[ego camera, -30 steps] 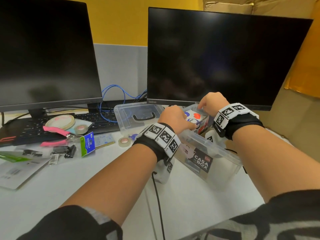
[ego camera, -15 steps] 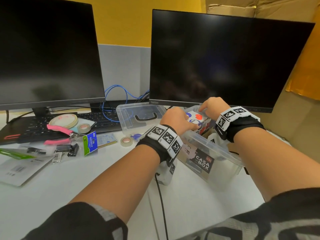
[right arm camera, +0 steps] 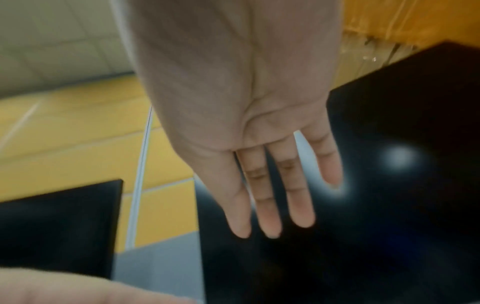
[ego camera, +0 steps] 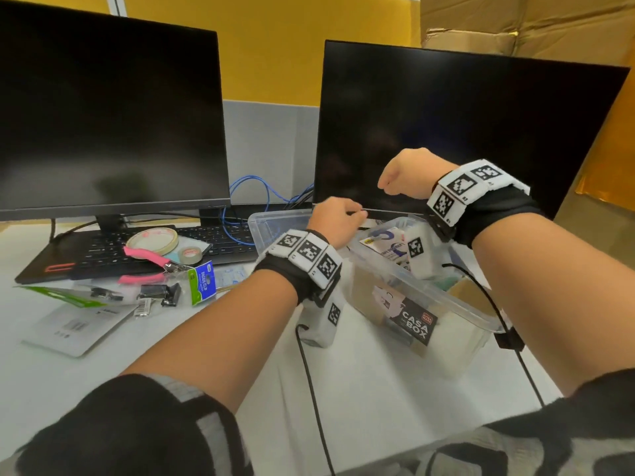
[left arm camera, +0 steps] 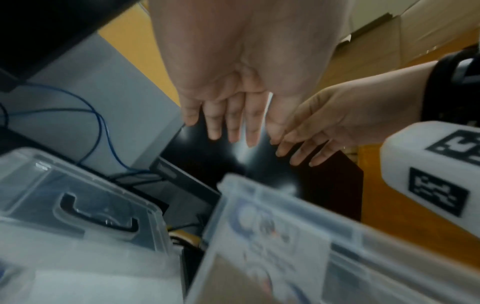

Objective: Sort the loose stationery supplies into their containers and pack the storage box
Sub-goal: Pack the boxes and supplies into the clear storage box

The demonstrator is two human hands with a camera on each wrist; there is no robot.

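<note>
The clear storage box [ego camera: 429,292] with a "CASA BOX" label stands on the white desk, right of centre, and a white printed packet [ego camera: 381,243] lies inside near its far end. My left hand [ego camera: 355,216] hovers over the box's far left corner with straight fingers [left arm camera: 228,127] and holds nothing. Higher up, in front of the right monitor, my right hand [ego camera: 386,185] is also empty, its fingers [right arm camera: 270,205] straight. The box's clear lid [ego camera: 275,223] with a black handle [left arm camera: 98,216] lies behind and to the left.
Loose supplies lie at the left: a big tape roll [ego camera: 151,239], a small tape roll [ego camera: 190,255], a pink-handled tool [ego camera: 144,257], a binder-clip pack [ego camera: 203,285], black clips [ego camera: 165,294] and flat packets [ego camera: 75,326]. Behind are a keyboard [ego camera: 103,252], two monitors [ego camera: 464,139] and blue cables [ego camera: 247,194].
Both hands have let go of the printed packet and lifted off it; the right rose well above the box. The packet stays inside the box.
</note>
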